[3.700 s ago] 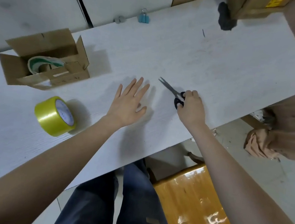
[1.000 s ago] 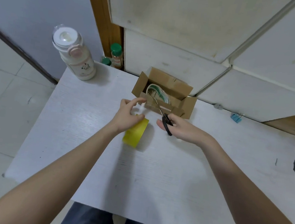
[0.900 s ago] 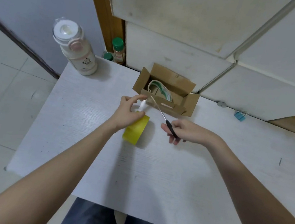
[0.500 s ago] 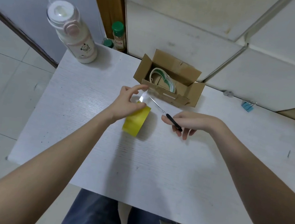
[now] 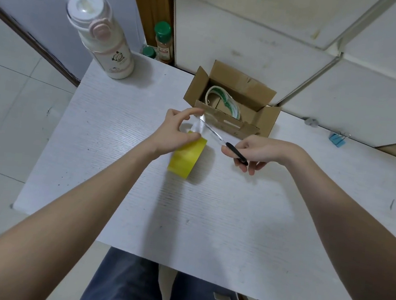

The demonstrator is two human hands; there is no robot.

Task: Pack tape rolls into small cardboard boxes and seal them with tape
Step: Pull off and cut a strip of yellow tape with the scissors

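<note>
A small open cardboard box (image 5: 261, 122) stands at the far side of the white table (image 5: 209, 213), with a white-and-green tape roll (image 5: 224, 101) upright inside. In front of it a yellow tape roll (image 5: 187, 157) stands on edge. My left hand (image 5: 175, 132) rests on that roll and pinches a clear strip of tape (image 5: 198, 126) pulled up from it. My right hand (image 5: 257, 151) grips black-handled scissors (image 5: 220, 140), whose blades reach left to the strip.
A white and pink drink bottle (image 5: 101, 37) stands at the table's far left corner. Two green-capped bottles (image 5: 162, 41) sit behind the edge by the wall. A blue binder clip (image 5: 337, 140) lies far right. My legs show under the near edge.
Earlier my left hand lay flat and my right took scissors from the table. Since then the left has pulled a strip off the yellow roll, and the blades have come to the strip.
</note>
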